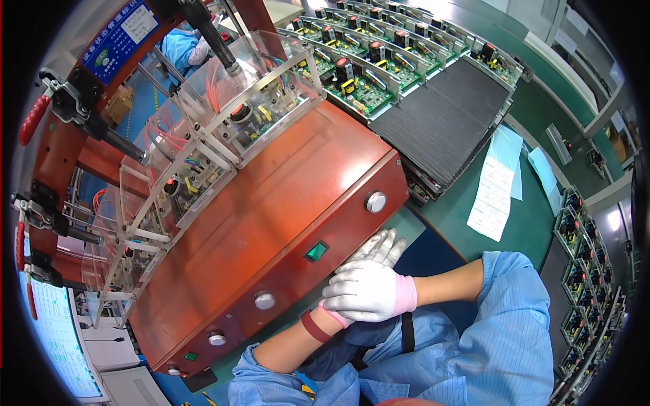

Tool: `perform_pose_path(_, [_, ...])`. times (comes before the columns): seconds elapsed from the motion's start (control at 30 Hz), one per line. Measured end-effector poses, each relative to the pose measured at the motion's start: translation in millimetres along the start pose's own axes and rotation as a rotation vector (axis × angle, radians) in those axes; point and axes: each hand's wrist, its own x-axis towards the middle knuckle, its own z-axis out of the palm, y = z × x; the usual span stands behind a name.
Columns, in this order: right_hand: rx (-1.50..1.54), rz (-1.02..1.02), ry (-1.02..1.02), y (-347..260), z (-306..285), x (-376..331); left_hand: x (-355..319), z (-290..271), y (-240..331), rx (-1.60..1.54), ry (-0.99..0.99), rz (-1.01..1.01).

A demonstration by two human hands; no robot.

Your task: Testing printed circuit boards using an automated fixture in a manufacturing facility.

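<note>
Both my hands wear white gloves with pink cuffs and rest one over the other at the front of a red metal machine point(284, 196). My left hand point(384, 250) lies underneath, its greyish-stained fingers stretched out past the other hand; its back is mostly covered. Across it lies my right hand point(362, 289), fingers laid flat and slack over the left hand and wrist. I see no tool or part in either hand. A dark red band point(315, 327) circles my left wrist. Nearest the hands on the machine's front panel is a green switch point(315, 251).
Clear plastic fixtures point(196, 169) hold green circuit boards behind the red machine, below red-handled toggle clamps point(37, 118). Rows of circuit boards point(359, 88) stand beyond a black ribbed sheet point(450, 118). Papers point(497, 183) lie on the green table; more boards point(582, 284) line the right.
</note>
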Motion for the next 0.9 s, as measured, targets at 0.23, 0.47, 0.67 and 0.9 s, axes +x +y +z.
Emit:
perform_pose_path(0.23, [-0.003,-0.005,0.004,0.8,0.8,0.0,0.7,-8.7,-0.7,0.091,-0.069,0.01])
perform_pose_path(0.47, [0.01,0.006,0.0,0.6,1.6,-0.4,0.1,-2.3,-0.4,0.136,-0.06,0.016])
perform_pose_path(0.67, [0.002,0.01,0.012,-1.5,-0.4,1.5,1.0,-4.6,0.4,0.193,-0.074,0.023])
perform_pose_path(0.9, [0.009,0.002,0.007,-0.2,0.2,1.2,0.3,-7.1,-0.8,0.207,-0.044,0.023])
